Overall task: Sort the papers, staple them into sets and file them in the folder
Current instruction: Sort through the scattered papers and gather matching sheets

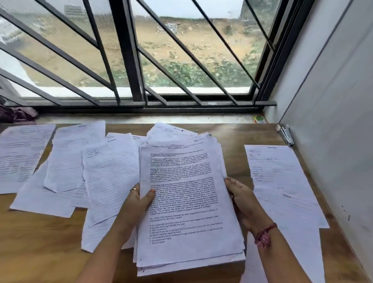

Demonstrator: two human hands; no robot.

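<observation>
over the table (31,251) our left hand (139,202) and right hand (241,201) grip a loose paper stack (188,201); uneven sheets could slide out.

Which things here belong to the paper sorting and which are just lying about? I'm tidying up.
For the job:
stack, gripped by left hand and right hand
loose sheets
right sheets
stapler

Lying about:
purple cloth
small green packet on the sill
</observation>
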